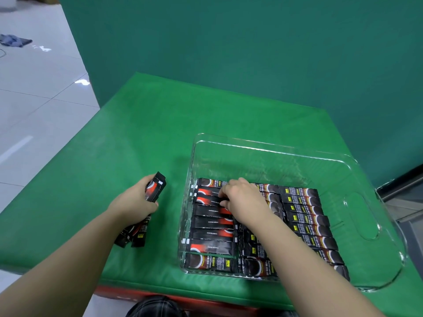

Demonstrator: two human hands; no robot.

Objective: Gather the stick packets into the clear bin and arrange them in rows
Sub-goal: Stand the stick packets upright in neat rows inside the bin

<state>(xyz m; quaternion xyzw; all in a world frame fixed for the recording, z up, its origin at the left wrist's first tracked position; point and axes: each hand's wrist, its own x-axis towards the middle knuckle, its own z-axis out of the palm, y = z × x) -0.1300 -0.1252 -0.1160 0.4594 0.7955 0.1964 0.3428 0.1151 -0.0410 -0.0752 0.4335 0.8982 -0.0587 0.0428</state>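
Nearest the camera: dark checked cloth (155, 307) showed at the bottom edge, likely the person's lap, with a red edge (128, 294) under the green mat (137, 133).
Left hand: the left hand (135, 202) rested on the mat left of the bin, fingers curled round a bundle of stick packets (153, 189); more ends of the bundle stuck out below the wrist. I judged it was kept there as a ready supply.
Right hand: the right hand (242, 197) reached inside the clear bin (366, 202), fingertips bent down and pinching or pressing one packet (210, 199) in the far part of the left column. Which of the two, I could not tell.
Rows in the bin: the laid packets (306, 223) lay flat, side by side, in about three columns along the near side; the far strip of the floor was bare.
In the way: the right forearm hid much of the middle column; the bin's left wall stood between the supply and the rows.
Around: a green backdrop (229, 42) behind, pale floor tiles (34, 110) to the left with a blue cloth (14, 40) lying on them.
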